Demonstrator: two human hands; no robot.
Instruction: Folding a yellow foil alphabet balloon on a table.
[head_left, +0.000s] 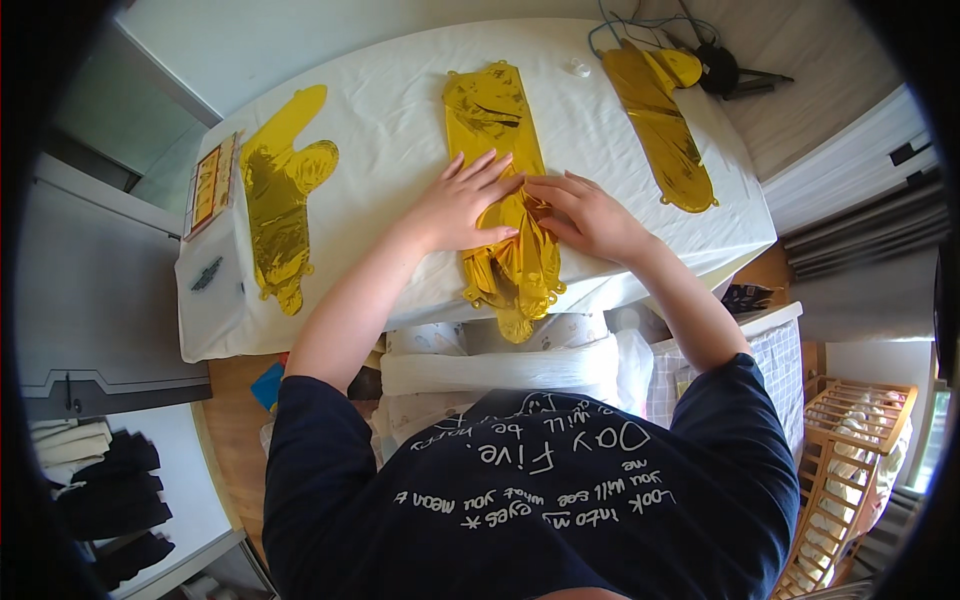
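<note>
A flat, crinkled gold foil balloon (490, 110) lies lengthwise on the white-covered table in front of me. Its near end, puckered and folded, reaches the table's front edge. My left hand (462, 205) rests on the balloon's middle with fingers spread and thumb out to the right. From the other side, my right hand (592, 215) touches the same part, fingers stretched toward the left and thumb apart. The two hands nearly meet at the fingertips. Shiny creases run in the foil between and below them.
Another gold foil balloon (278, 200) lies at the left, a third (660, 125) at the right. By the left edge are a flat printed packet (211, 187) and a small clear bag (207, 275). A black stand (716, 70) with cables occupies the far right corner. White tablecloth (385, 130) covers the table.
</note>
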